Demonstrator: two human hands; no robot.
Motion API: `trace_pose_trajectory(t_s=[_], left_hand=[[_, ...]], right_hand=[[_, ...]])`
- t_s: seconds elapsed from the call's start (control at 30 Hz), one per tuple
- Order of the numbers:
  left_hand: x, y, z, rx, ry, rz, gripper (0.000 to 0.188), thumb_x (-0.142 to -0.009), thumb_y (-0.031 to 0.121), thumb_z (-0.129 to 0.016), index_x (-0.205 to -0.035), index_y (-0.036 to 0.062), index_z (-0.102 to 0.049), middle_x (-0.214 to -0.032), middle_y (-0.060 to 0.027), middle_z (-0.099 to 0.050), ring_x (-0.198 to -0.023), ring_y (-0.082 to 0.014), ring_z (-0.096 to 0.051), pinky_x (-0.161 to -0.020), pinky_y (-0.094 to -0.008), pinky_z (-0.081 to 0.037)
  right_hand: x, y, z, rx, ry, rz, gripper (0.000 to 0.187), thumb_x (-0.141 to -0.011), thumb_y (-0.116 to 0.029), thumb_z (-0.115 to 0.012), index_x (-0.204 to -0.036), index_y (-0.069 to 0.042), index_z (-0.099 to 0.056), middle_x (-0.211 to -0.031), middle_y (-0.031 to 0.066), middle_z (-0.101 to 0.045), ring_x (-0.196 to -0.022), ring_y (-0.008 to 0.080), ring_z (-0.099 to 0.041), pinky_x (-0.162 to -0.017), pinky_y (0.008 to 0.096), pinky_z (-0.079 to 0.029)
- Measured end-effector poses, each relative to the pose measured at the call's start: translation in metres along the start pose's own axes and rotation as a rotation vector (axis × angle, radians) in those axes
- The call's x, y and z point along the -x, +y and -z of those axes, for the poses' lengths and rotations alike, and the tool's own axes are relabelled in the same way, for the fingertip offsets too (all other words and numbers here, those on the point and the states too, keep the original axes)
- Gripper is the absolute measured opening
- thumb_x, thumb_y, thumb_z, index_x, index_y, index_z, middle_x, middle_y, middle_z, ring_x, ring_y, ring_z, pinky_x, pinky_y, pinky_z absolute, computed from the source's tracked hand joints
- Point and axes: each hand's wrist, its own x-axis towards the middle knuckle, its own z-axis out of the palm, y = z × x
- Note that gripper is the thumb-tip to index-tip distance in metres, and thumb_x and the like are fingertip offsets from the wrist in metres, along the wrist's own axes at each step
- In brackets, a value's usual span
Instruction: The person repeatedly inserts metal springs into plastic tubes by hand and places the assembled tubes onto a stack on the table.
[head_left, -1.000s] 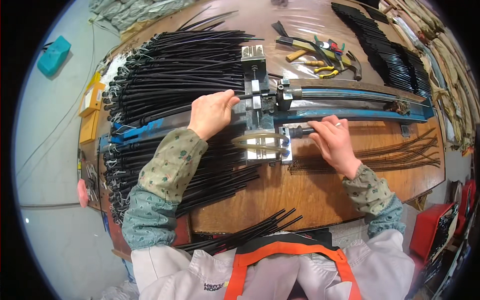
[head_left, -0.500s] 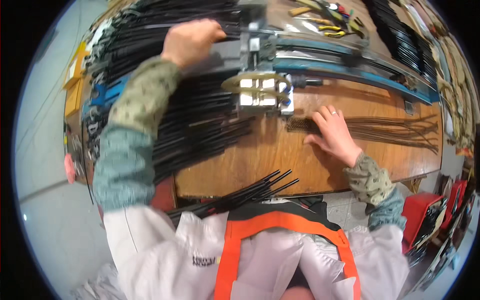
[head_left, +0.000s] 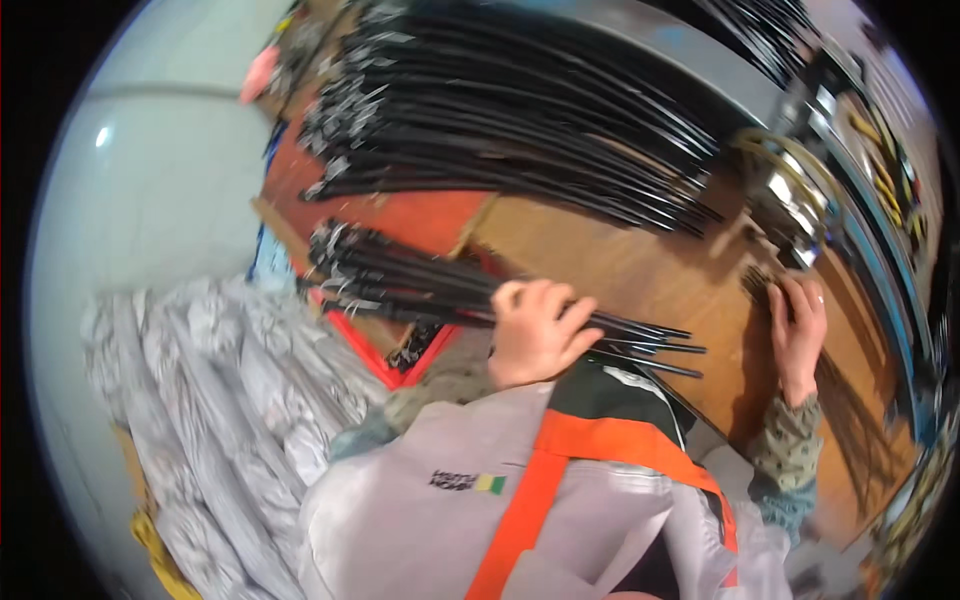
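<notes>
My left hand [head_left: 545,335] lies on a small bundle of black rods [head_left: 410,275] at the table's near edge, its fingers spread over them. The rods have pale metal fittings on their left ends, and their plain right ends stick out past my fingers. At the right, my right hand [head_left: 800,330] rests with fingers stretched out at the end of a bunch of thin brown rods [head_left: 850,410] on the wooden table [head_left: 640,260]. Just beyond it stands a metal clamp-like fixture [head_left: 795,205] with a brass-coloured ring.
A larger pile of black rods [head_left: 520,130] spreads across the far side. A blue rail [head_left: 880,270] runs along the right, with yellow-handled pliers [head_left: 885,185] behind it. Grey wrapped bundles [head_left: 220,430] lie at the left, near a red crate [head_left: 400,375].
My view has swung left. My left hand has come back from the far pile to the near bundle of black rods. My right hand stays by the thin brown rods.
</notes>
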Motion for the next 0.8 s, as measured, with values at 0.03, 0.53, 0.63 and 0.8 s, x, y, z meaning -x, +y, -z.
trace_pose_trajectory(t_s=[0.03, 0.53, 0.63, 0.8], left_hand=[[-0.004, 0.001, -0.009, -0.004, 0.017, -0.033, 0.031, -0.087, 0.044, -0.073, -0.108, 0.0221, -0.069, -0.101, -0.0017, -0.058, -0.101, -0.0220, -0.058, -0.092, -0.0487, -0.037], [-0.085, -0.023, -0.033, 0.250, -0.188, -0.107, 0.016, -0.094, 0.028, -0.069, -0.105, 0.0164, -0.068, -0.096, -0.0033, -0.057, -0.100, -0.0289, -0.053, -0.086, -0.0469, -0.042], [-0.100, -0.038, -0.037, 0.196, -0.022, -0.378, 0.013, -0.091, 0.025, -0.071, -0.098, 0.0148, -0.067, -0.086, -0.0020, -0.059, -0.086, -0.0230, -0.060, -0.074, -0.0359, -0.051], [-0.126, -0.047, -0.027, 0.129, 0.037, -0.504, 0.013, -0.089, 0.015, -0.072, -0.093, 0.0098, -0.061, -0.078, -0.0040, -0.055, -0.074, -0.0239, -0.059, -0.064, -0.0356, -0.053]], right_hand=[[0.006, 0.003, -0.003, -0.025, 0.034, 0.005, 0.012, -0.095, -0.003, -0.071, -0.106, 0.002, -0.069, -0.103, 0.0170, -0.066, -0.099, 0.0364, -0.062, -0.088, 0.0402, -0.050], [0.001, -0.017, 0.004, -0.233, -0.158, -0.183, 0.019, -0.100, -0.015, -0.069, -0.109, 0.001, -0.072, -0.087, 0.0115, -0.053, -0.081, 0.0269, -0.055, -0.074, 0.0372, -0.045], [-0.006, -0.034, 0.012, 0.136, -0.103, -0.001, 0.019, -0.093, -0.014, -0.074, -0.108, -0.004, -0.075, -0.085, 0.0142, -0.052, -0.081, 0.0324, -0.052, -0.073, 0.0422, -0.044], [-0.005, -0.036, 0.013, -0.083, -0.188, -0.171, 0.023, -0.093, -0.021, -0.074, -0.112, -0.009, -0.078, -0.087, 0.0150, -0.063, -0.085, 0.0342, -0.061, -0.076, 0.0449, -0.050]])
